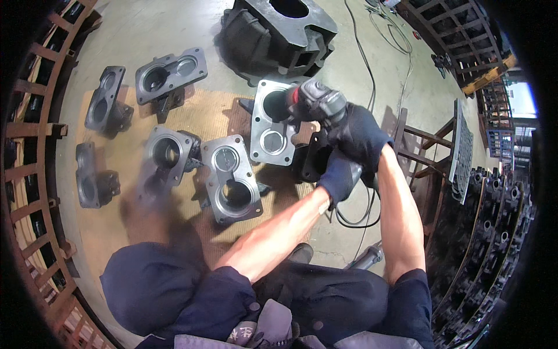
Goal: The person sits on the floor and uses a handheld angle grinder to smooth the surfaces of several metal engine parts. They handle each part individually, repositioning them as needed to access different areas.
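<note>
Both hands wear dark gloves and are closed round an angle grinder [324, 103]. My right hand [358, 135] wraps its body just behind the grey head. My left hand [342, 174] grips farther back, nearer to me. The grinder's front end, with a red part showing, is at the upper right edge of a machined metal casting [271, 123], over its larger bore. Whether the disc touches the metal I cannot tell. That casting has a flat, bright flange with two round openings and bolt holes. A darker casting [317, 157] stands beside my left hand, partly hidden.
Several similar castings [232, 177] stand on a brown cardboard sheet [110, 232] to the left. A large black housing [273, 43] sits beyond. Cables [356, 35] trail over the floor at right, near a metal stand [427, 136]. Slatted crates [29, 128] line the left side.
</note>
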Demonstrator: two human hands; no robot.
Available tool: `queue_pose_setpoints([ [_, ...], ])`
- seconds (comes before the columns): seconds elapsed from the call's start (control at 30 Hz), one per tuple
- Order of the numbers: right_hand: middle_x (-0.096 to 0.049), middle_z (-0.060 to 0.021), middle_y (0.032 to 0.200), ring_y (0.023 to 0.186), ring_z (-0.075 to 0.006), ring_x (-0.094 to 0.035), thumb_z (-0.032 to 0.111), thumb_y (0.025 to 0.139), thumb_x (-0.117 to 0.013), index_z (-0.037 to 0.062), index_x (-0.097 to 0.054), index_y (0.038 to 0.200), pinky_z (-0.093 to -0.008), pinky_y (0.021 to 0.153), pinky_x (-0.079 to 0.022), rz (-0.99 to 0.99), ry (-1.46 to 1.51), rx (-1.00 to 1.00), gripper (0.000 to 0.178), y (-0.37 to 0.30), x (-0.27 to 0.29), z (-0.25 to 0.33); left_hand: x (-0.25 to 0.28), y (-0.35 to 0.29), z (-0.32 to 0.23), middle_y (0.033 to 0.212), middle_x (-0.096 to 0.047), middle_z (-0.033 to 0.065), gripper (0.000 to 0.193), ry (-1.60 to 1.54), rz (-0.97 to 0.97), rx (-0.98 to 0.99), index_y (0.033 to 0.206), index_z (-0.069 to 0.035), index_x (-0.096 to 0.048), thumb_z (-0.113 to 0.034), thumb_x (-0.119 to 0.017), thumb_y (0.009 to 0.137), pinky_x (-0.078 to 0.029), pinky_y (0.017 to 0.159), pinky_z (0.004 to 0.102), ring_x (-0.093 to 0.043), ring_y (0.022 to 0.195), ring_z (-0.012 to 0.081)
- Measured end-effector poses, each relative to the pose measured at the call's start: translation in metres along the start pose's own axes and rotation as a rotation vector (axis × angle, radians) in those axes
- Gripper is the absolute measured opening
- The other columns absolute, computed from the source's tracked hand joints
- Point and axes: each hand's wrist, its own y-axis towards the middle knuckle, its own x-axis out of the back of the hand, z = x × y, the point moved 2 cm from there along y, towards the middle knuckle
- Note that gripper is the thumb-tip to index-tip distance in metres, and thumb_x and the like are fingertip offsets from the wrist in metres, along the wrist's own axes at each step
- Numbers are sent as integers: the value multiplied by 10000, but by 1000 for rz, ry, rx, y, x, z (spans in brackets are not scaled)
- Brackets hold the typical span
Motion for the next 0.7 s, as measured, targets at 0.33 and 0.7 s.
queue_pose_setpoints([
  [0.33, -726, -253, 935, 900, -422, -715, 332, 636, -770, 1, -693, 1070, -418, 823, -574, 69, -30, -27, 551, -75, -30, -2, -47, -100, 27, 1451, -494, 75, 428, -766, 37, 148, 1473, -30, -417, -89, -416, 1049, -363, 1148, 333, -467, 1320, 163],
  [0.7, -720, -249, 897, 879, -381, -725, 235, 661, -756, -21, -686, 1074, -392, 806, -561, -1, -120, 5, 491, -61, -29, 10, -30, -85, 25, 1350, -592, 110, 353, -500, -36, 161, 1355, -32, -544, -108, -528, 1010, -399, 1093, 333, -524, 1266, 165],
])
